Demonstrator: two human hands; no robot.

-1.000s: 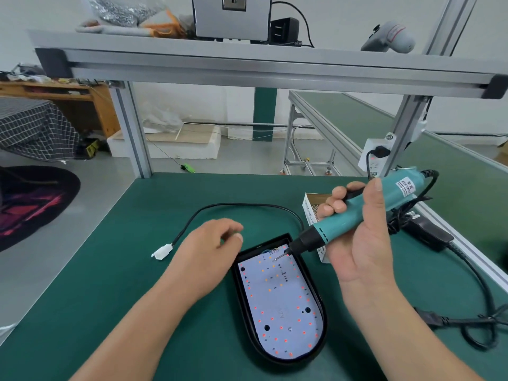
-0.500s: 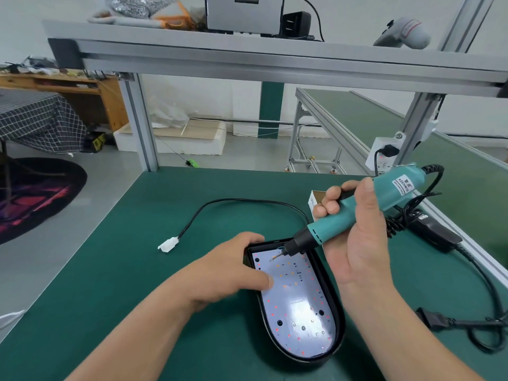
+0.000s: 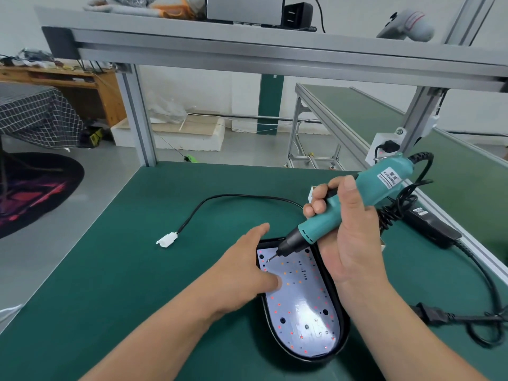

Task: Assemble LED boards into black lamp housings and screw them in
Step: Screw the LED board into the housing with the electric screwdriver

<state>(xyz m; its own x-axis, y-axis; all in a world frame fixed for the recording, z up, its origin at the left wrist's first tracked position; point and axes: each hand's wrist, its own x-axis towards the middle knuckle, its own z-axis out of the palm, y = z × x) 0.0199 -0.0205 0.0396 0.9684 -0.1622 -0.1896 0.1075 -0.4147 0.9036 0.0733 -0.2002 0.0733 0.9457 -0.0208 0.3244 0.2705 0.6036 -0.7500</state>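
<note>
Left hand lay flat on the board mid-frame, fingers relaxed; right hand gripped the screwdriver, bit touching the board's top.

The green bench mat is being spanned by an aluminium frame. Its shelf is being loaded with a grey box, a black adapter and what is possibly a white handheld tool, too blurred to be named. A white socket is being carried on the right post. A black power brick and a black mains plug are being borne by the mat. Beyond, a second green belt, a wooden desk, a checked cloth, a dark round rug and a white foam block are being shown.
</note>
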